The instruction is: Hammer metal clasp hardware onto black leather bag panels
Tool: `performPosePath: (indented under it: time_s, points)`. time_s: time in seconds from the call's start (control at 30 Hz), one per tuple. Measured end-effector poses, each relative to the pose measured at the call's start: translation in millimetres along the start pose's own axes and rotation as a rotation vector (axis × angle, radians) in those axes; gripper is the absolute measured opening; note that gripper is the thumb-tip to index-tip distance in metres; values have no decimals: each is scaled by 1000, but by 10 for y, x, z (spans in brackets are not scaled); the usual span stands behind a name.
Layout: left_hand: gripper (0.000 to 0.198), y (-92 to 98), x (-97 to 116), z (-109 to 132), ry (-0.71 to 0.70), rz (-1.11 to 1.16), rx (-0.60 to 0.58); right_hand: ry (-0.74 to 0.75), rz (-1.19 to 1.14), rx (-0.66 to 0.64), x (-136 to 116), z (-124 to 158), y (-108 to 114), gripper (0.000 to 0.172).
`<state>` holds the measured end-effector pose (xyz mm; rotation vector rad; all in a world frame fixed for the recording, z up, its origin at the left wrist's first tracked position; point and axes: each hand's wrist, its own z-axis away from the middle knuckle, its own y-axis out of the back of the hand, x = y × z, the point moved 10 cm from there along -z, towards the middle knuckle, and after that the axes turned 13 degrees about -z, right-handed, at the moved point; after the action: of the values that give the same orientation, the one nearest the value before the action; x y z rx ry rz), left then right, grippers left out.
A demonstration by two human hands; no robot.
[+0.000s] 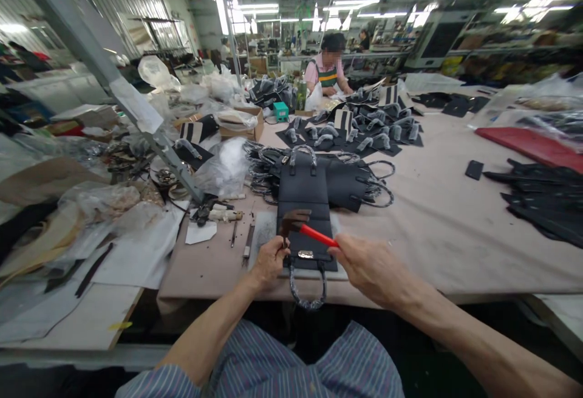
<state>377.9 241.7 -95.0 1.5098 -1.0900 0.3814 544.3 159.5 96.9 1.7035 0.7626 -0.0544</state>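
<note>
A claw hammer with a red handle (319, 236) is gripped in my right hand (367, 264). Its dark head is over the left side of a black bag panel (304, 188), just above my left hand (269, 259). My left fingers are pinched together at the panel's left edge; what is between them is too small and hidden to name. Between my hands, a shiny metal clasp plate (305, 254) sits on the panel. A plastic-wrapped handle loop (308, 302) hangs toward me past the table edge. Under the panel lies a pale board (264, 234).
Behind the panel are stacked black bag pieces with wrapped handles (348, 182). Left are a slim metal tool (248, 243), a slanted metal post (113, 91) and plastic bags (228, 164). Black pieces (542, 194) lie right. A co-worker (325, 70) works across the table.
</note>
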Motion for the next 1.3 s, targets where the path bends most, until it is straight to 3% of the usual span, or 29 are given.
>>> performPosePath:
  time_s: [0.03,0.13,0.17,0.23,0.33,0.4,0.5,0.53,0.57,0.6,0.67,0.73,0.97,1.1,1.17,1.2,1.3]
  points:
    - [13,1,2,0,-1,-1,2,7,-19,64,-39,-14,88,34]
    - [13,5,19,1,-12,-3,3,-6,-161,431,-56,35,481,29]
    - [13,6,25,2,-14,-1,0,-5,-187,483,-42,51,511,29]
    - [13,10,27,4,-11,-3,-3,-1,-165,392,-6,10,377,30]
    - [14,13,4,7,3,-11,2,-26,-77,81,65,-72,68,35]
    - [14,2,-10,7,1,-8,0,-61,-109,141,75,-90,190,33]
    - [13,-15,-11,7,-17,-3,-3,-75,-228,533,38,5,593,31]
    - [13,-19,-11,7,-19,-6,-4,-64,-242,567,28,29,596,32]
    - [13,-21,-12,7,-18,-9,-4,-67,-227,517,44,28,510,34]
    - [12,-19,-13,8,-16,-12,-3,-81,-192,382,93,12,336,36]
    - [13,-17,-11,9,-10,-14,-4,-176,-92,39,353,80,-104,35]
    - [13,-10,-6,8,-8,-13,-3,-306,-31,-118,750,278,-336,29]
    - [12,8,19,-9,-30,-11,-9,-767,-89,-123,2083,1021,-655,36]
    - [14,14,16,-12,-54,-32,4,-884,22,-81,2462,1267,-751,27]
    - [15,21,15,-14,-61,-46,5,-818,53,-10,2407,1197,-764,25]
    - [16,24,14,-15,-58,-54,0,-717,36,50,2282,1087,-773,29]
    - [18,38,22,-16,-47,-73,-21,-267,-151,199,1628,679,-901,36]
